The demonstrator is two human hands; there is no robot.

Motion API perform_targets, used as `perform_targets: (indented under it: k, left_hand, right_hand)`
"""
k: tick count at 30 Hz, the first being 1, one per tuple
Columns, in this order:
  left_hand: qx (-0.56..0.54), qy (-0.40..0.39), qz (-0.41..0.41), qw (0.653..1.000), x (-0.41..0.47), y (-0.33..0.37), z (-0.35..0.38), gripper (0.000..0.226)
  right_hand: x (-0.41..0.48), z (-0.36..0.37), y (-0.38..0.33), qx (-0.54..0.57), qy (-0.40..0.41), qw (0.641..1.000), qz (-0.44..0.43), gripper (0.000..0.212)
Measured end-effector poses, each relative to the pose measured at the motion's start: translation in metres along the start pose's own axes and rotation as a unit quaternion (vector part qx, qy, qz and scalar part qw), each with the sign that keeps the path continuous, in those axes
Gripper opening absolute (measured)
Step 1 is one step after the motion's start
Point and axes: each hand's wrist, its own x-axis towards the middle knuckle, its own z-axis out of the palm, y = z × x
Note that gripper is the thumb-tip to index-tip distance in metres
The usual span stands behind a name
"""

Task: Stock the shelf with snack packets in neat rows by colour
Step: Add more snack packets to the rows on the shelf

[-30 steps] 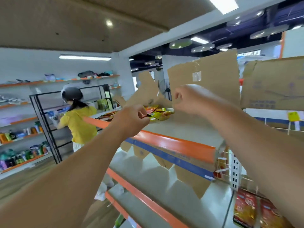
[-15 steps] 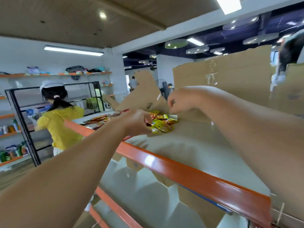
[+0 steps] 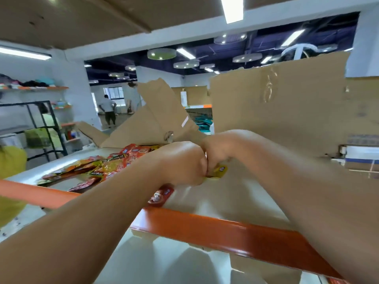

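Shop floor with strip lights overhead and stocked racks along the far wall; nearest is the white top shelf (image 3: 235,197) with its orange rail (image 3: 205,228) across the front, and this is where the packets belong. Two cardboard sheets stand at the back, a big flat sheet (image 3: 287,111) and a torn folded sheet (image 3: 158,119), with more cardboard at the edges that I cannot separate. Two other people are in view, one in yellow (image 3: 10,167) at the left edge and one far off down the room (image 3: 107,111). On the shelf to the left lies one loose heap of packets (image 3: 92,171), red, orange and yellow mixed, too jumbled and blurred to count. Two hands meet knuckle to knuckle above the bare middle of the shelf; the right hand (image 3: 219,150) has its fingers curled over one yellow packet (image 3: 220,170); the left hand (image 3: 184,162) is clenched too, but whether it grips that packet or anything else I cannot tell. One red packet (image 3: 162,195) lies under the left wrist, just behind the rail. The step looks like setting a yellow one down to start a row; best to lay it flat and square to the rail, leave room beside it for its own colour, and pull the red one clear of the edge before it slides off.
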Motion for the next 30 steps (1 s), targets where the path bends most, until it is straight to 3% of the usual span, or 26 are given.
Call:
perform_targets:
  k: [4,9,12,16,17,20,25,28,30]
  left_hand:
    - [-0.085,0.008,0.028,0.996,0.010,-0.026,0.005,0.011]
    - [-0.139,-0.018,0.067,0.988,0.033,-0.031,-0.024,0.021]
    - [-0.290,0.014,0.050,0.956,0.050,-0.030,-0.041,0.018]
    - [-0.411,0.033,-0.005,0.911,0.078,-0.029,-0.035,0.025]
    - [-0.408,0.038,-0.021,0.912,0.088,-0.031,-0.027,0.026]
    - [-0.267,0.053,-0.066,0.960,0.106,-0.042,-0.004,0.031]
    - [-0.140,-0.012,-0.079,0.987,0.096,-0.044,0.004,0.013]
    - [-0.075,-0.060,-0.057,0.994,0.081,-0.025,-0.002,0.045]
    - [-0.056,-0.086,-0.040,0.994,0.074,-0.012,-0.005,0.060]
  right_hand:
    - [0.010,0.012,0.015,0.051,-0.001,0.998,0.024,0.048]
    - [-0.009,-0.001,0.032,0.136,-0.008,0.986,0.093,0.030]
    - [-0.021,-0.007,0.055,0.186,0.030,0.972,0.144,0.023]
    - [-0.036,0.000,0.080,0.243,-0.021,0.952,0.185,0.017]
    - [-0.036,0.002,0.082,0.239,-0.032,0.950,0.197,0.015]
    - [-0.034,0.003,0.076,0.220,-0.049,0.953,0.204,0.007]
    - [-0.027,0.003,0.048,0.178,-0.113,0.961,0.180,0.033]
    - [-0.021,0.004,0.039,0.122,-0.131,0.966,0.187,0.049]
    - [-0.018,0.006,0.040,0.110,-0.136,0.965,0.196,0.046]
